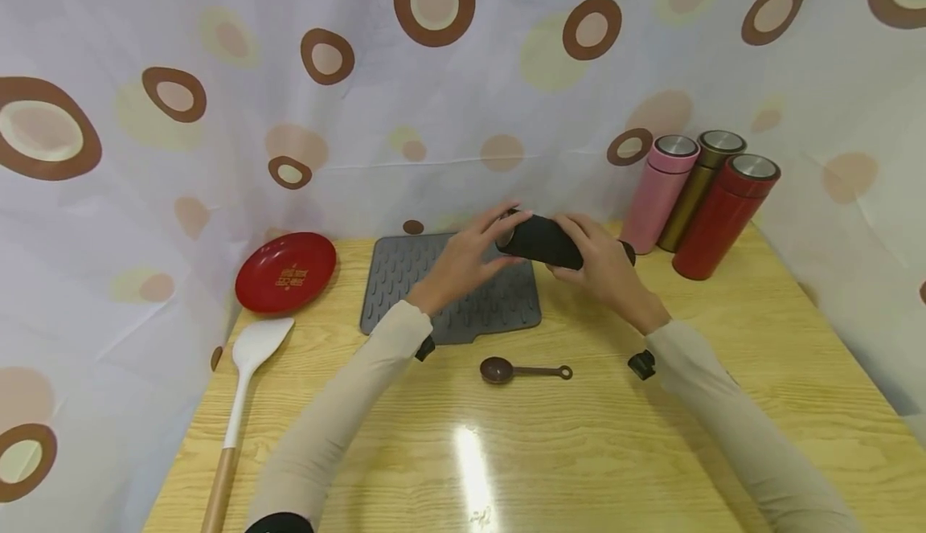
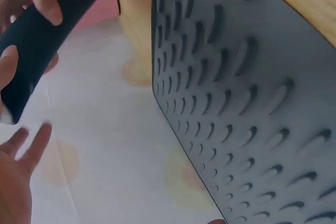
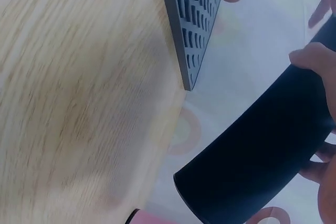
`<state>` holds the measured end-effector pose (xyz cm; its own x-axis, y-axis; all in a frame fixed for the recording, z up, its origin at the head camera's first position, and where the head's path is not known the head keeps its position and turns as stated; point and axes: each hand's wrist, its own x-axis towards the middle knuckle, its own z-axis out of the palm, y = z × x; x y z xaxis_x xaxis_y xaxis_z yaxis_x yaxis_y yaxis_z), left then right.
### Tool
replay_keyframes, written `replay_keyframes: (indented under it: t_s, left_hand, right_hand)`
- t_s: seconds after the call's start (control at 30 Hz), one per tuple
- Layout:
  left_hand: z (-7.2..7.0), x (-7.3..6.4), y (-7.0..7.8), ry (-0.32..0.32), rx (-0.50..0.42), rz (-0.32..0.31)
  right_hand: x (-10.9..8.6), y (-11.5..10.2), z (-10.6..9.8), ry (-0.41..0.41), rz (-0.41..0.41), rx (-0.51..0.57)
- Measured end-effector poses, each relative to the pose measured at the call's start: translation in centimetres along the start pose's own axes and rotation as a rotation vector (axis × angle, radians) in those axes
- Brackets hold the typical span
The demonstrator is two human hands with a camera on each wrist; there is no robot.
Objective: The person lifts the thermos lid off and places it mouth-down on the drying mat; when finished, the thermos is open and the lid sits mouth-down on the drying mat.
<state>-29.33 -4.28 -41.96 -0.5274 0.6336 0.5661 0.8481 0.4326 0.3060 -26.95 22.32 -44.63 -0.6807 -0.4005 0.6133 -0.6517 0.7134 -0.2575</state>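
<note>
Both hands hold a black thermos bottle point(image 1: 542, 239) sideways in the air, over the right part of the grey ridged mat point(image 1: 448, 328). My right hand point(image 1: 604, 268) grips its body, thumb on the near side and fingers over the top, as the dark cylinder point(image 3: 262, 140) shows in the right wrist view. At the other end, my left hand point(image 1: 466, 256) has thumb and fingers about the silver-edged lid end. In the left wrist view, two of its fingers point(image 2: 37, 145) stretch out past that end. The lid is mostly hidden by the left hand.
Pink point(image 1: 658, 195), olive point(image 1: 698, 191) and red point(image 1: 723, 219) thermos bottles stand at the back right. A brown measuring spoon point(image 1: 499, 370) lies before the mat. To the left are a red plate point(image 1: 260, 280) and a white spatula point(image 1: 249, 356). A patterned curtain point(image 1: 463, 115) closes the back.
</note>
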Motion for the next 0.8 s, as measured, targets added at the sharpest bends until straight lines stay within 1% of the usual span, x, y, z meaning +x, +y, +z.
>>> replay_keyframes:
  t_s: [0.1, 0.17, 0.37, 0.5, 0.53, 0.57, 0.73, 0.77, 0.8]
  left_hand:
    - [-0.7, -0.6, 0.1, -0.052, -0.034, 0.006]
    - [-0.9, -1.0, 0.2, -0.069, -0.079, 0.001]
    - [-1.5, -1.7, 0.3, -0.082, -0.160, -0.038]
    - [-1.7, -1.9, 0.6, -0.076, -0.171, -0.061]
    - [-1.7, -1.9, 0.7, -0.072, -0.173, -0.085]
    - [-1.6, -1.9, 0.8, -0.066, -0.171, -0.123]
    - [-0.9, -2.1, 1.5, -0.048, -0.202, -0.440]
    - [-0.7, -2.2, 1.5, -0.047, -0.207, -0.488]
    - [-0.6, -2.2, 1.6, -0.049, -0.214, -0.522]
  right_hand:
    - [-0.2, -0.1, 0.2, -0.006, -0.052, -0.027]
    - [-0.3, -0.3, 0.4, -0.012, -0.071, -0.036]
    - [-0.8, -1.0, 0.8, -0.043, -0.096, -0.027]
    - [-0.9, -1.3, 0.9, -0.045, -0.120, -0.032]
    - [-0.9, -1.4, 0.9, -0.041, -0.129, -0.037]
    - [-0.8, -1.4, 0.9, -0.035, -0.139, -0.048]
    - [-0.4, -1.5, 1.0, -0.001, -0.202, -0.149]
    - [-0.4, -1.5, 1.1, 0.001, -0.212, -0.165]
    - [-0.3, -1.5, 1.2, 0.004, -0.221, -0.179]
